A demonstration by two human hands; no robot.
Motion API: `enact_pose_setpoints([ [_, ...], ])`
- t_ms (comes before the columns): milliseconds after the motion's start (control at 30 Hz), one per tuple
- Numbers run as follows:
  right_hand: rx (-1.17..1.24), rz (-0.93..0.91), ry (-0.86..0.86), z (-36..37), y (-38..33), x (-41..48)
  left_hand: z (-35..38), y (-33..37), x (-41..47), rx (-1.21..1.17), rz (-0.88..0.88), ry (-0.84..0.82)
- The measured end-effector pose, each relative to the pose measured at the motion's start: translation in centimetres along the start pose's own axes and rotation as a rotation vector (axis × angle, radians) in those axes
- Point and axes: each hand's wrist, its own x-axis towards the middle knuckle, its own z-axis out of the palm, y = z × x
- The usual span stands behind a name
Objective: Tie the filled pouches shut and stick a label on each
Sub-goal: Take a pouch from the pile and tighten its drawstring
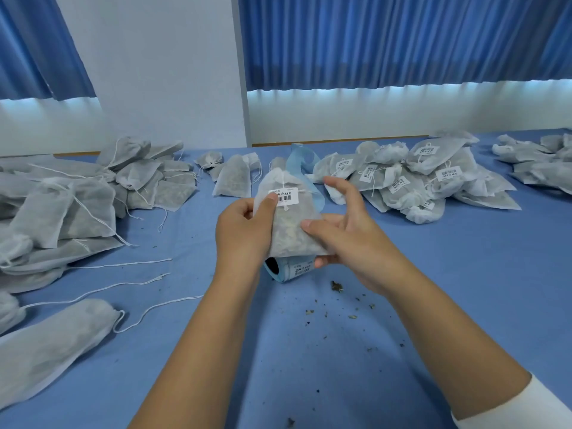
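Tabletop point(448, 274): strewn crumbs point(337, 286) could foul adhesive.
Pouch point(291, 230): centre frame, above label roll point(288, 269).
Left hand point(244, 230): grip closed on pouch edge, thumb on label point(283, 196).
Right hand point(343, 233): grip pinches pouch's lower right.
Label: right end unpressed; may lift.

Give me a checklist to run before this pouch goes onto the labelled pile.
1. Neck of the pouch cinched by its drawstring: ok.
2. Barcode label on the pouch front: ok; the left hand presses it with the thumb.
3. Label edges stuck flat: cannot tell.
4. Grip: ok; the right hand holds the lower corner.
5. Path to the labelled pile on the right unobstructed: ok.
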Motion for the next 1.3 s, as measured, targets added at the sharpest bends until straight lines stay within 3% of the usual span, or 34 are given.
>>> enact_pose_setpoints([
  [100, -0.063, -0.104, 0.011, -0.1, 0.0, -0.1, 0.2, -0.2, 0.0, -0.021, -0.019, 0.028],
  [333, -0.083, -0.051, -0.112, -1.2, 0.1, 0.2, 0.1, -0.7, 0.6, -0.006, -0.013, 0.075],
  [467, -0.169, 0.017, 0.087, -1.8, -0.4, 2.1, -0.3, -0.4, 0.7, -0.043, -0.086, 0.029],
  [533, 0.044, -0.066, 0.249, -2.4, -1.2, 3.4, -0.6, -0.2, 0.8, -0.096, -0.134, 0.037],
  [633, 0.363, -0.152, 0.247, -3.1, -1.4, 4.3, -0.9, 0.2, 0.9, -0.118, -0.156, 0.046],
  [1000, -0.204, -0.002, 0.109, 0.7, 0.6, 6.3, -1.3, 0.2, 1.2, 0.01, -0.086, -0.066],
  [1300, -0.767, 0.087, -0.114, 6.1, 0.8, 14.8, -4.2, -1.9, 4.4, -0.017, -0.225, 0.01],
])
